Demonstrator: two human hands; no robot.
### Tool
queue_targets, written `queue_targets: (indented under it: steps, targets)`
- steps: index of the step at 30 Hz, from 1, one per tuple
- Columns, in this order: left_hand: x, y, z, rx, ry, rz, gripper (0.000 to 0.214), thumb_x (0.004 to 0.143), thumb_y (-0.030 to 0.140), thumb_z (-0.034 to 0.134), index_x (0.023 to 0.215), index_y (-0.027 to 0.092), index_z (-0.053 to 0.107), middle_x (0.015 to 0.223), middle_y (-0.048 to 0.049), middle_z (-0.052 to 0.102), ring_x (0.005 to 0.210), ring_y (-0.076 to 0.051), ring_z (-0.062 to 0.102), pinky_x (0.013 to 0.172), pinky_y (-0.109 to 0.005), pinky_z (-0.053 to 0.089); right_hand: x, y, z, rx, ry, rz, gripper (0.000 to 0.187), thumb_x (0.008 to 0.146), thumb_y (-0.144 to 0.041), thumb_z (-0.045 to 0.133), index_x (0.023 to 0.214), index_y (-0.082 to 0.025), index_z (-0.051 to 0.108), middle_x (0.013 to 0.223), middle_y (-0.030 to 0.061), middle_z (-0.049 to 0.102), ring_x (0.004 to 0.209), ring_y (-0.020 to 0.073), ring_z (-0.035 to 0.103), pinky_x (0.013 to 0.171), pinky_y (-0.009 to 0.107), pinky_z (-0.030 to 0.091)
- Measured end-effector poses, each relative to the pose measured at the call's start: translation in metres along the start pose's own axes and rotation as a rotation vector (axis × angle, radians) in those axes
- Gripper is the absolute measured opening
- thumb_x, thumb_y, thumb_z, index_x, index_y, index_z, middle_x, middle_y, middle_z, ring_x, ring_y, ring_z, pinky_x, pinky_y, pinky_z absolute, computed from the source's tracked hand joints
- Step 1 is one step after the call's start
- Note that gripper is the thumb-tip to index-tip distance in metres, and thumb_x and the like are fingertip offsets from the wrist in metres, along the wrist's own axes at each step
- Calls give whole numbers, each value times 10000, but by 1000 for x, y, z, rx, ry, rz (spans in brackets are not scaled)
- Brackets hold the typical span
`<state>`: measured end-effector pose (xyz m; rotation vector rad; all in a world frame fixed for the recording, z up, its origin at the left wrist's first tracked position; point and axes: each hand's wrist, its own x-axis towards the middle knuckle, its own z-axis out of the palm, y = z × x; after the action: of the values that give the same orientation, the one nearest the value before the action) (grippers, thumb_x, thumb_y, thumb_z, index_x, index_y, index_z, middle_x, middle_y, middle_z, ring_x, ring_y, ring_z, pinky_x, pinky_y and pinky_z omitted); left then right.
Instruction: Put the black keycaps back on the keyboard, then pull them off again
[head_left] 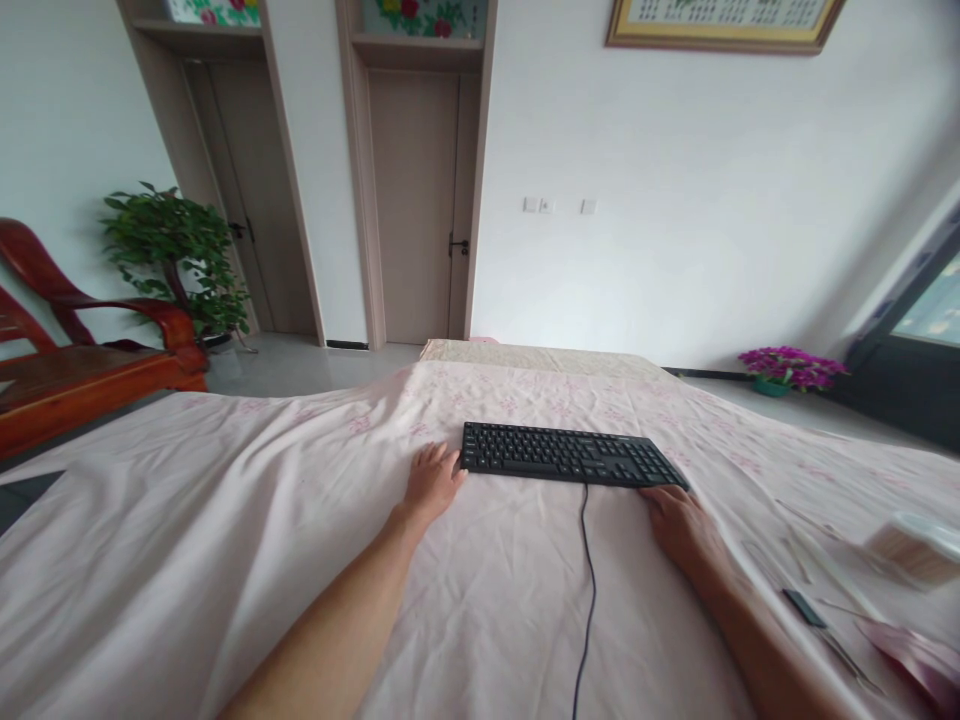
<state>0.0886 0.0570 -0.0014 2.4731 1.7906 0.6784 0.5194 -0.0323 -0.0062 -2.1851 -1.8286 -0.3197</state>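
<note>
A black keyboard [570, 455] lies flat on a pink flowered sheet [225, 520], its black cable [589, 590] running toward me. My left hand [433, 482] lies on the sheet with fingers stretched out, its fingertips touching the keyboard's left end. Against the keyboard's near right corner rests my right hand [679, 522], fingers extended flat and holding nothing.
At the right edge of the sheet lie a white container of cotton swabs [919, 548], a small dark tool [804, 607], thin sticks and a pink object [919, 660]. A red wooden chair [82, 350], a potted plant [176, 255] and two doors stand beyond.
</note>
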Motion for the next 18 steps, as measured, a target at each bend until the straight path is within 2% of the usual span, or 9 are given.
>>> queue_targets:
  steps: [18]
  targets:
    - [2, 0, -2, 15, -35, -14, 392, 885, 393, 486, 1236, 255, 596, 1384, -84, 502, 1298, -266, 404, 1099, -423, 253, -6, -11, -10, 25, 34, 12, 385, 883, -228, 372, 1121, -222, 674, 1180, 61, 614, 1068, 243, 534, 922, 346, 403]
